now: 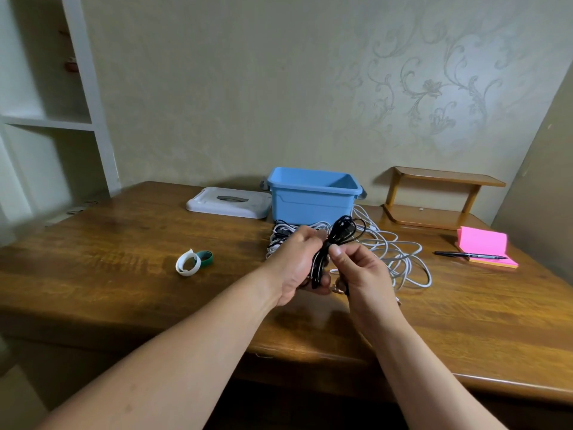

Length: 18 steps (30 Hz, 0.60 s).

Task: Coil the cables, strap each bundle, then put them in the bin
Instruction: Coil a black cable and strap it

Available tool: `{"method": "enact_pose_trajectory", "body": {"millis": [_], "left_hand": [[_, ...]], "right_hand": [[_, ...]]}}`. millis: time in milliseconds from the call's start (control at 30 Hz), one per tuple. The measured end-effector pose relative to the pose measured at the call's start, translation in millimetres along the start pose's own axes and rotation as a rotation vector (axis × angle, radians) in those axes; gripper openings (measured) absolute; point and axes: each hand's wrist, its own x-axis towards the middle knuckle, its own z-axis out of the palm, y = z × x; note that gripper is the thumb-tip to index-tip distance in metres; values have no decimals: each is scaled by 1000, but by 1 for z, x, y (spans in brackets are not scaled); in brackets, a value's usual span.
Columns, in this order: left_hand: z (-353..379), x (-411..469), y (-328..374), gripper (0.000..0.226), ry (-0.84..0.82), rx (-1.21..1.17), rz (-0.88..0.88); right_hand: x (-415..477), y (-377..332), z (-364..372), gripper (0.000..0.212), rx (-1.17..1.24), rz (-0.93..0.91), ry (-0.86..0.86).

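Observation:
A coiled black cable (339,234) is held above the wooden table (124,259) in both hands. My left hand (296,268) grips the lower half of the bundle. My right hand (359,271) pinches the bundle at its waist with thumb and forefinger. Loops of the black cable fan out above the hands. A loose white cable (400,256) lies tangled on the table behind and to the right of the hands. The open blue bin (313,197) stands just beyond. A white strap (187,263) and a green strap (205,259) lie rolled on the table at left.
The bin's white lid (228,201) lies left of the bin. A small wooden shelf (434,197) stands at the back right. Pink sticky notes (483,248) with a black pen (468,255) sit at the right. A white shelving unit (46,119) rises at the left.

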Motion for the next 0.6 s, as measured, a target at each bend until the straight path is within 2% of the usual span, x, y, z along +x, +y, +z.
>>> {"method": "enact_pose_trajectory", "body": {"millis": [100, 233, 300, 367, 467, 600], "left_hand": [[3, 1, -1, 26, 141, 152, 162], [1, -5, -6, 10, 129, 556, 340], [-1, -6, -11, 27, 133, 837, 393], [-3, -5, -11, 36, 189, 1010, 432], [-5, -4, -11, 29, 235, 1092, 513], [-10, -3, -12, 25, 265, 1150, 533]], "right_hand": [[2, -4, 7, 14, -58, -5, 98], [8, -9, 9, 16, -62, 47, 190], [9, -8, 7, 20, -83, 78, 214], [8, -7, 7, 21, -104, 99, 221], [7, -6, 9, 19, -102, 117, 234], [7, -4, 6, 20, -154, 102, 211]]}}
